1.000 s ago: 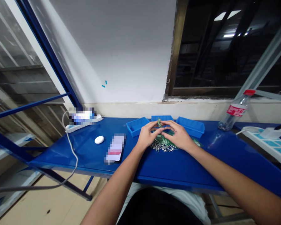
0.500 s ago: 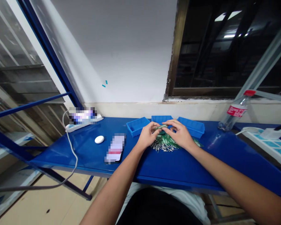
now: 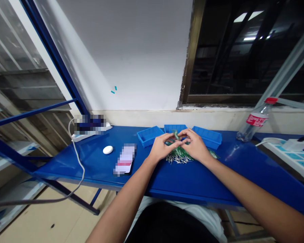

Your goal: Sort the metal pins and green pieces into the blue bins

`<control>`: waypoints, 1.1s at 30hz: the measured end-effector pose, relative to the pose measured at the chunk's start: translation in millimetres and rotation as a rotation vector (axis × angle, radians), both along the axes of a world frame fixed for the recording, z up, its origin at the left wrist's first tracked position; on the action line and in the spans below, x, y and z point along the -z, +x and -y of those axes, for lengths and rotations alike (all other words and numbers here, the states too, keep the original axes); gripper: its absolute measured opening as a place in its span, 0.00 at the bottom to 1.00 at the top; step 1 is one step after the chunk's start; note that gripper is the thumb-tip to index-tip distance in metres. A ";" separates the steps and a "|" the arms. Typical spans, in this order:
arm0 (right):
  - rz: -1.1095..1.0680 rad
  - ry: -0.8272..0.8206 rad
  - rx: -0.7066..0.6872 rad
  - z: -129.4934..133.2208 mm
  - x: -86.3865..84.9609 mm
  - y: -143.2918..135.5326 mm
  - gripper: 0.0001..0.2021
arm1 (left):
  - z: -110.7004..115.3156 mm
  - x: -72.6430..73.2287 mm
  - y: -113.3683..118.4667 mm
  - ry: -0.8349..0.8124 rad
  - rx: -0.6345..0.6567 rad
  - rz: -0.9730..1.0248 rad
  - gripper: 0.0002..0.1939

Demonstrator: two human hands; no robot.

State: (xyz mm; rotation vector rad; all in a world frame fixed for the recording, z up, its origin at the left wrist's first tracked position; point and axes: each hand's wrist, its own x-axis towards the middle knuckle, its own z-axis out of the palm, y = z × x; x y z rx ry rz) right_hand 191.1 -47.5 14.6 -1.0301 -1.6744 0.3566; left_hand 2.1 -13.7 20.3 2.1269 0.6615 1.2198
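My left hand [image 3: 162,147] and my right hand [image 3: 194,144] meet over a pile on the blue table, fingertips pinched together. Between them a small greenish clear plastic bag [image 3: 176,134] stands up, gripped by the fingers of both; whether anything is inside it is too small to tell. Right below lies a heap of thin silver metal pins [image 3: 179,159], possibly rivets. More green plastic bags [image 3: 212,154] spread behind and to the right of the pins, partly covered by my right hand.
Behind my hands stand three blue bins, at left [image 3: 150,135], middle [image 3: 170,128] and right [image 3: 207,136]. A phone [image 3: 125,159] and a white oval object [image 3: 107,150] lie left. A red-capped bottle [image 3: 255,119] and a power strip [image 3: 297,158] are right; another strip [image 3: 82,136] trails a cable.
The green bag has turned from lying flat between my fingertips to standing upright. My left fingers have shifted slightly right, closer to my right hand.
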 end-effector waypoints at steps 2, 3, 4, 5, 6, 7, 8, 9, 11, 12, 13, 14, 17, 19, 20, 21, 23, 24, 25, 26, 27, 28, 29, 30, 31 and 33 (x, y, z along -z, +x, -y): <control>0.079 0.008 -0.083 2.0 -1.4 -2.4 0.11 | -1.9 1.2 -0.9 0.026 -0.004 -0.021 0.19; 0.106 0.007 -0.092 2.4 -1.7 -3.2 0.11 | -3.9 2.1 -1.8 0.040 -0.017 -0.028 0.17; 0.118 0.004 -0.075 2.5 -1.7 -3.6 0.10 | -6.3 3.0 -2.9 0.053 -0.030 -0.031 0.16; 0.117 0.000 -0.039 2.4 -1.7 -3.5 0.09 | -8.7 3.9 -4.0 0.064 -0.043 -0.033 0.15; 0.101 0.004 0.011 2.2 -1.7 -3.0 0.09 | -10.8 4.7 -5.0 0.072 -0.057 -0.034 0.14; 0.073 0.020 0.069 2.0 -2.0 -2.1 0.09 | -12.5 5.4 -5.8 0.077 -0.072 -0.034 0.14; 0.043 0.046 0.124 1.8 -2.5 -0.8 0.11 | -13.6 6.0 -6.2 0.077 -0.083 -0.032 0.13; 0.023 0.075 0.166 1.6 -3.2 0.8 0.14 | -14.1 6.5 -6.4 0.071 -0.089 -0.030 0.13; 0.033 0.107 0.190 0.9 -4.1 4.1 0.19 | -13.8 7.6 -5.7 0.034 -0.076 -0.022 0.14; 0.050 0.093 0.171 0.2 -4.1 5.6 0.19 | -13.6 8.4 -5.1 0.004 -0.057 -0.010 0.15; 0.060 0.059 0.137 -0.7 -3.5 6.7 0.19 | -13.4 9.3 -4.3 -0.033 -0.037 0.010 0.16; 0.051 0.013 0.097 -1.9 -2.5 7.3 0.17 | -13.6 10.4 -3.5 -0.071 -0.022 0.039 0.18; -0.074 -0.101 -0.008 -6.2 1.8 6.4 0.13 | -15.5 13.5 -1.3 -0.162 -0.001 0.139 0.21; -0.152 -0.127 -0.045 -8.4 3.5 4.4 0.13 | -16.8 14.1 -0.9 -0.183 -0.009 0.171 0.19; -0.166 -0.129 -0.047 -8.9 3.5 3.6 0.14 | -16.9 13.6 -1.3 -0.176 -0.017 0.171 0.18; -0.158 -0.125 -0.033 -9.0 3.1 3.0 0.14 | -16.7 12.3 -2.1 -0.157 -0.031 0.161 0.17; -0.090 -0.098 0.034 -8.1 1.3 2.9 0.16 | -15.6 8.0 -5.5 -0.083 -0.093 0.119 0.14; -0.037 -0.077 0.075 -7.3 0.1 3.5 0.17 | -15.0 5.1 -8.3 -0.033 -0.143 0.091 0.14; 0.020 -0.050 0.112 -6.4 -1.0 4.4 0.17 | -14.7 2.1 -11.7 0.024 -0.210 0.060 0.14; 0.077 -0.019 0.142 -5.5 -2.0 5.5 0.16 | -14.8 -0.8 -15.7 0.085 -0.290 0.033 0.14; 0.134 0.017 0.162 -4.7 -2.9 6.7 0.16 | -15.3 -3.2 -20.3 0.146 -0.370 -0.002 0.14; 0.190 0.055 0.175 -4.2 -3.5 8.0 0.14 | -16.4 -5.0 -25.1 0.211 -0.449 -0.038 0.14; 0.245 0.090 0.180 -4.0 -3.8 9.3 0.13 | -17.8 -6.0 -30.1 0.267 -0.521 -0.087 0.15; 0.295 0.120 0.178 -4.1 -3.8 10.4 0.12 | -19.6 -6.1 -34.8 0.304 -0.590 -0.149 0.16; 0.337 0.141 0.172 -4.5 -3.5 11.4 0.11 | -21.4 -5.3 -39.2 0.330 -0.654 -0.218 0.17; 0.399 0.156 0.150 -5.6 -2.4 13.0 0.10 | -25.1 -1.8 -45.6 0.357 -0.771 -0.327 0.15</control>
